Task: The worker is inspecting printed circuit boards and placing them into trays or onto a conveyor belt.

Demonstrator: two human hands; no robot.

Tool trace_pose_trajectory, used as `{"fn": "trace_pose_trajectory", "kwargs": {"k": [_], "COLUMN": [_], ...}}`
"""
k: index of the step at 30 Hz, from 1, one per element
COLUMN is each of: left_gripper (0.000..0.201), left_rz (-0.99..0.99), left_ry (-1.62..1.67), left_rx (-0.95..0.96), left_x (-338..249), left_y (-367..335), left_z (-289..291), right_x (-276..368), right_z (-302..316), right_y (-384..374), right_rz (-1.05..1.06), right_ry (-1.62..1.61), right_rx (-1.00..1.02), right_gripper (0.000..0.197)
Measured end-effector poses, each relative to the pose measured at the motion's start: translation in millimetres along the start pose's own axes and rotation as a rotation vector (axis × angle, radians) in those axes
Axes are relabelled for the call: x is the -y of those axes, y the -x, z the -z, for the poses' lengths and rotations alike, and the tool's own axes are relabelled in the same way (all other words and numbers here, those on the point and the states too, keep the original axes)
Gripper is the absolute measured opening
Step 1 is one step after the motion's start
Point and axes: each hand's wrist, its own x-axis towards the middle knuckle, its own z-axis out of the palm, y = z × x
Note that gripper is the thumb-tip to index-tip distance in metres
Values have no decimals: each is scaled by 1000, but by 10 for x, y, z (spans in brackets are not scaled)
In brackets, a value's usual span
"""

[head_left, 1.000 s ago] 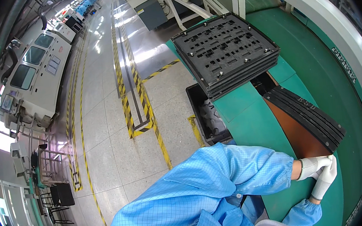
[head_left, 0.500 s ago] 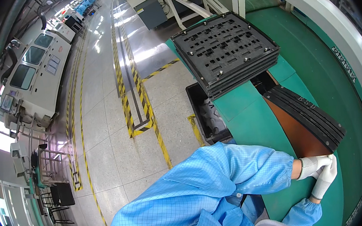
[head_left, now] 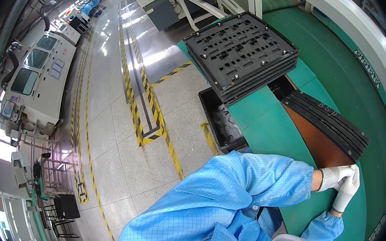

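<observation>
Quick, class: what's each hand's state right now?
Left hand: at the brown panel; whether holding it cannot be told.
Right hand: beside the left; open or closed cannot be told.

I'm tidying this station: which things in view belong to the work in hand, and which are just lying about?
Seemingly in use:
- left hand and right hand, both gloved, at the near end of the brown board
- black strips along the board

Seemingly just about, untouched:
- stack of black trays
- black bin
- black chair
</observation>
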Motion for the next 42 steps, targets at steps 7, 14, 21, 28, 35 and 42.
{"fn": "trace_pose_trajectory", "kwargs": {"k": [7,14,21,28,35,42], "left_gripper": [37,38,38,35,32,37], "left_rz": [-4,13,10,10,-16,0], "left_ry": [-11,-21,4,21,-16,-46], "left_rx": [0,3,23,0,-38,-24], "left_x": [-31,-6,23,26,-33,-28], "left_y": [25,-13,-13,-12,31,24], "left_z": [-18,14,25,22,-29,-7], "right_x": [-59,-93,-45,-80,-16,41], "right_z": [33,30,8,30,8,-25], "right_y": [-23,-35,-15,-27,-3,12], "right_rz": [36,22,57,20,-1,16], "right_ry": [17,8,32,18,5,29], "right_rx": [-5,-12,0,0,2,-1], "right_gripper": [27,27,26,27,28,28]}}
